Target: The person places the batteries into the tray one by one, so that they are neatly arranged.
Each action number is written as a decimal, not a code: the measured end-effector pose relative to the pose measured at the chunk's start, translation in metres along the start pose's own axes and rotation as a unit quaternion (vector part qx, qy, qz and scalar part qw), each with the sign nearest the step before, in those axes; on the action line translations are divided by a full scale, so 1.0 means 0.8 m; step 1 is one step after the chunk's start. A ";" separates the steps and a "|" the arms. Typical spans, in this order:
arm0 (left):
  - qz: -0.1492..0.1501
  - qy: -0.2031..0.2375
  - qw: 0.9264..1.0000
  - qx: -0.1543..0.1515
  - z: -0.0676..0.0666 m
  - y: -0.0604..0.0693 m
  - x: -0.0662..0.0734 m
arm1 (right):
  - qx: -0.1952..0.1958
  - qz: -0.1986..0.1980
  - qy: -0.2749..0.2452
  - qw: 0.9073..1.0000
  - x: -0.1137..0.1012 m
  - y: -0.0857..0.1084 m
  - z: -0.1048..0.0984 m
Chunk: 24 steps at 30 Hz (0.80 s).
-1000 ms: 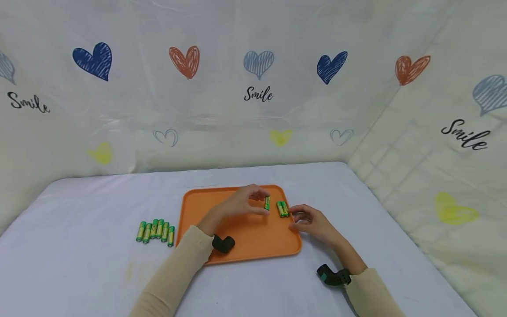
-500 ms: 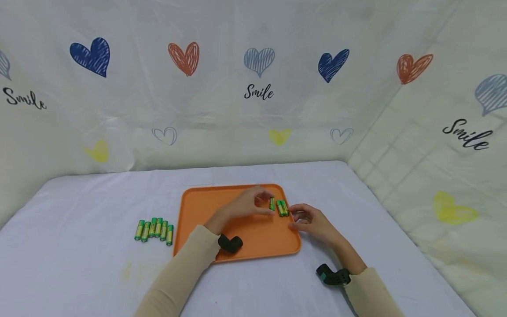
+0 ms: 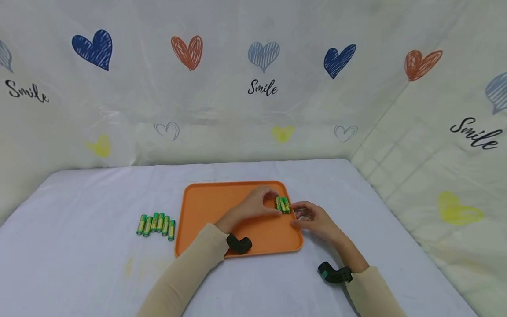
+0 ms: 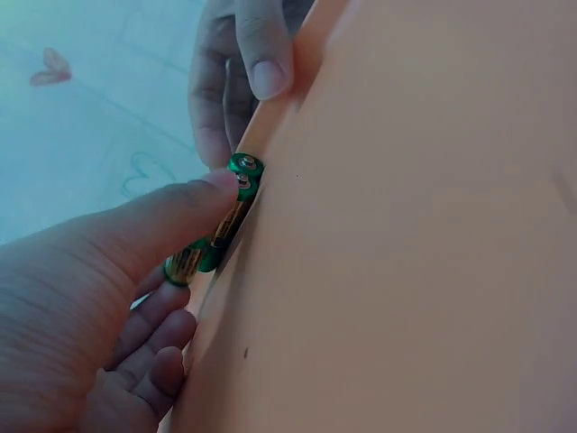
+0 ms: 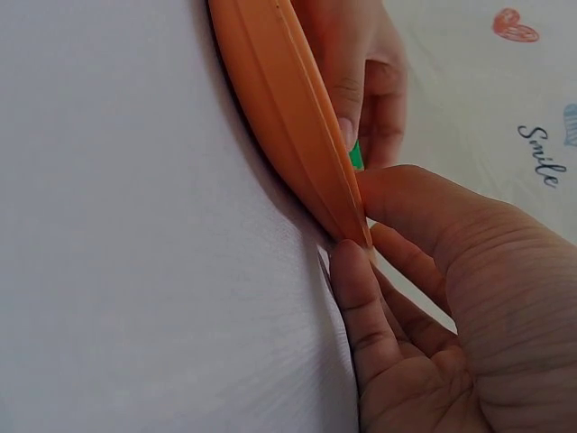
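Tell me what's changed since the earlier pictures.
The left hand moved right, bringing its battery alongside the two batteries at the right side of the orange tray; it keeps its grip. The right hand stayed at the tray's edge; the six batteries stayed left of the tray.

Green-and-yellow batteries (image 3: 283,205), orange tray (image 3: 214,204), heart-patterned white backdrop (image 3: 222,97)

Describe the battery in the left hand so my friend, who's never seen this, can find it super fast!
On the white table, find the orange tray. Near its right edge, between the two hands, three green-and-yellow batteries sit side by side. Your battery is the leftmost one, the only one the left hand pinches.
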<state>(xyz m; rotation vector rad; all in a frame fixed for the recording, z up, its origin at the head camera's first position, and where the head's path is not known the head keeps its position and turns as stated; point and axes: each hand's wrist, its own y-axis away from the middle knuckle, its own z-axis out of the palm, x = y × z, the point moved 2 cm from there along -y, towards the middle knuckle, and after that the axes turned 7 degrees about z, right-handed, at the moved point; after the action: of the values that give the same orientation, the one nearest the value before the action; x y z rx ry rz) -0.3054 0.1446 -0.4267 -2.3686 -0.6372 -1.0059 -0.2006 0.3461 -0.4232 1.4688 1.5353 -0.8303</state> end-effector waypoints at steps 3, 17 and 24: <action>-0.006 -0.014 1.000 0.005 0.002 -0.001 0.001 | 0.000 0.001 0.000 1.000 -0.001 0.000 -0.001; -0.023 -0.051 0.998 0.011 0.003 -0.004 0.008 | -0.001 -0.002 0.000 1.000 -0.005 -0.002 0.000; -0.033 -0.046 0.998 -0.007 0.004 -0.003 0.007 | 0.003 0.005 0.000 1.000 -0.003 0.000 0.000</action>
<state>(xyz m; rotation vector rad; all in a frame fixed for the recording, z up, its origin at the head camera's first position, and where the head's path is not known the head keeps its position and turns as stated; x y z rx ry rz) -0.3012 0.1496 -0.4239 -2.4308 -0.7491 -0.9357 -0.2005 0.3448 -0.4212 1.4805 1.5254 -0.8300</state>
